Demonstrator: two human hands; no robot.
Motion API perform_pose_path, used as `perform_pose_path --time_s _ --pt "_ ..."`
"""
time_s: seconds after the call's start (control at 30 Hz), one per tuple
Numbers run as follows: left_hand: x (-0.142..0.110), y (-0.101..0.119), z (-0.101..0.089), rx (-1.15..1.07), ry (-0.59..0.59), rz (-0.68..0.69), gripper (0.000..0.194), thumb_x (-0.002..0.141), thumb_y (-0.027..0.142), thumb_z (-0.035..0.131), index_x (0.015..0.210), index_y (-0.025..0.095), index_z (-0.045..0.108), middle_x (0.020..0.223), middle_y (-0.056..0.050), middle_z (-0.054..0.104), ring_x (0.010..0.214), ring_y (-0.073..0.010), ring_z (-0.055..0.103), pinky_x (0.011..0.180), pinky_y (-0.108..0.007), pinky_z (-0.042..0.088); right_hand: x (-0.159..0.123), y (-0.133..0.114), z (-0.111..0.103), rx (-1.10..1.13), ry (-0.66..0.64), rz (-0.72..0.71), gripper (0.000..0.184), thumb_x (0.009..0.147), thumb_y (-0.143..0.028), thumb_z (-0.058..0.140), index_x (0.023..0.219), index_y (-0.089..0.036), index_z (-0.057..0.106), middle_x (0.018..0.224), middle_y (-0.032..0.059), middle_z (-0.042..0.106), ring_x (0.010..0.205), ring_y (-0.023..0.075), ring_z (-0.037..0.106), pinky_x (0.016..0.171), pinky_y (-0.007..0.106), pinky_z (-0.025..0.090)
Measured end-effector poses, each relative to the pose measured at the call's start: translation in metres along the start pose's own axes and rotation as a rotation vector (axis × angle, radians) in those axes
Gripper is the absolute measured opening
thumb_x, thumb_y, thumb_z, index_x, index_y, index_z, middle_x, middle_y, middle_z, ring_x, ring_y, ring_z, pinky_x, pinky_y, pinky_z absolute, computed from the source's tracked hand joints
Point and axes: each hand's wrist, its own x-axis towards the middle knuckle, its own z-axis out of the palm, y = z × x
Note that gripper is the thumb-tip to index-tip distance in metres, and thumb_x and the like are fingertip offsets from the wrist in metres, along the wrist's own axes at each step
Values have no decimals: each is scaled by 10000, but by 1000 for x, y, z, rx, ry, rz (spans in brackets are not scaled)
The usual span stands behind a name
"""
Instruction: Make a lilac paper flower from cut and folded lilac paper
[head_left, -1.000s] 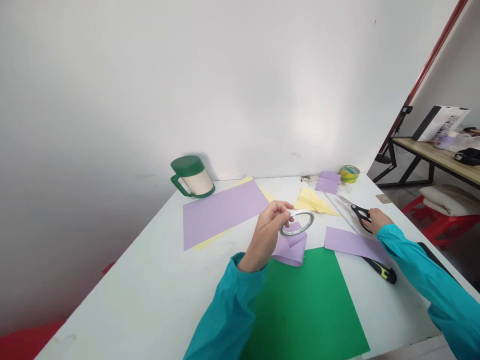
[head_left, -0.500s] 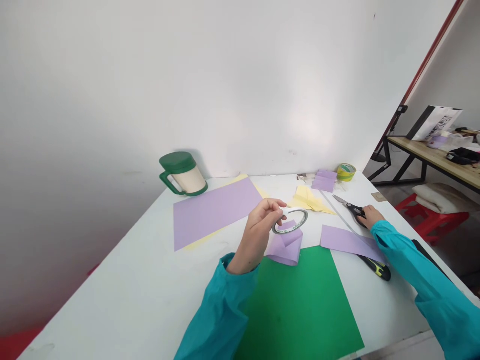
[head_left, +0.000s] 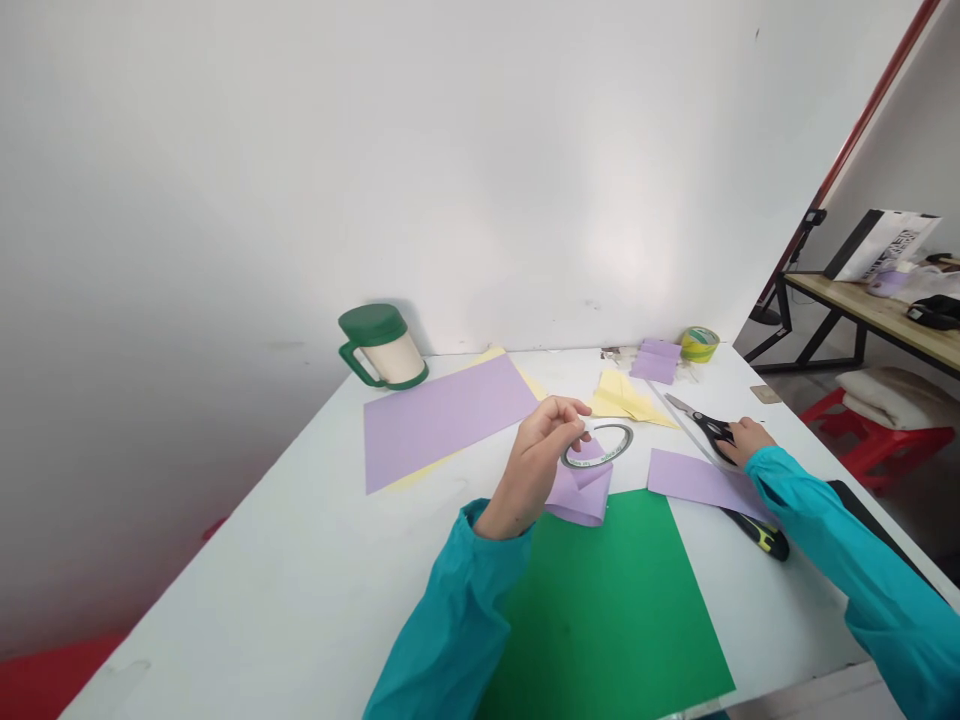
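My left hand (head_left: pixel 541 462) is closed, its thumb and fingers pinching the edge of a narrow ring-shaped roll of tape (head_left: pixel 598 463). The roll is held above a folded piece of purple paper (head_left: pixel 591 500), which overlaps the far edge of a green sheet (head_left: pixel 622 610). At the right of the table, my right hand (head_left: pixel 748 441) has its fingers closed at the black handles of a pair of scissors (head_left: pixel 709 426). The blades point away and to the left. A purple paper strip (head_left: pixel 690 478) lies nearer me, partly over a black and yellow-green utility knife (head_left: pixel 766 540).
A large purple sheet (head_left: pixel 450 415) lies on yellow paper at the left, near a green-lidded jug (head_left: pixel 390 350). Folded yellow paper (head_left: pixel 622 397), a small purple piece (head_left: pixel 655 361) and a yellow-green tape roll (head_left: pixel 699 345) lie toward the wall. A red stool (head_left: pixel 892 455) stands off the table's right side.
The whole view has shifted slightly, so things appear a little further right. Both hands keep the same hold, the left on the tape roll and the right on the scissors.
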Motion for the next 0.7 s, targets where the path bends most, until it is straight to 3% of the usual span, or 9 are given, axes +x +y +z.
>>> perform_pose_path --time_s 0.1,0.2,0.27,0.33,0.47,0.6,0.7 --pt "0 -2 1 20 -36 -8 115 746 256 550 685 178 494 976 -37 564 660 -112 516 654 -277 407 -16 -37 -20 152 20 -151 311 849 -227 497 1085 -85 642 1037 185 624 939 258 601 847 369 458" --pt "0 -5 3 40 -100 -22 116 756 264 551 698 177 500 1004 -37 568 656 -112 529 642 -276 404 -33 -87 -35 363 0 -357 382 904 -375 436 1245 -247 549 1172 73 601 865 151 612 706 267 510" --pt "-1 -6 3 48 -130 -19 121 763 268 555 703 176 504 1014 -35 566 658 -110 536 641 -273 401 -41 -114 -43 848 -70 -536 394 869 -466 491 1122 -197 629 1019 90 648 741 149 606 572 262 496" --pt "-1 -6 4 52 -131 -4 120 770 266 555 706 176 506 995 -28 563 675 -112 541 657 -271 401 -48 -130 -51 1059 -146 -564 397 833 -529 532 871 -168 693 721 49 642 551 118 548 488 250 459" --pt "-3 -6 8 43 -132 17 108 782 254 544 712 181 502 922 -13 545 681 -113 522 662 -267 395 -66 -138 -65 1228 -213 -569 467 838 -567 513 948 -148 687 591 24 605 489 105 513 464 238 432" --pt "-5 -8 13 28 -152 42 110 767 230 560 682 183 508 920 -22 550 796 -145 523 707 -268 395 -83 -139 -72 1247 -377 -487 406 804 -528 590 907 -146 682 667 43 664 411 76 474 400 220 388" --pt "-5 -6 10 -46 -110 78 109 784 247 566 704 188 520 1001 -40 567 961 -191 539 831 -309 393 -76 -125 -66 1146 -209 -414 366 816 -499 578 872 -153 682 708 51 679 434 90 501 414 232 417"
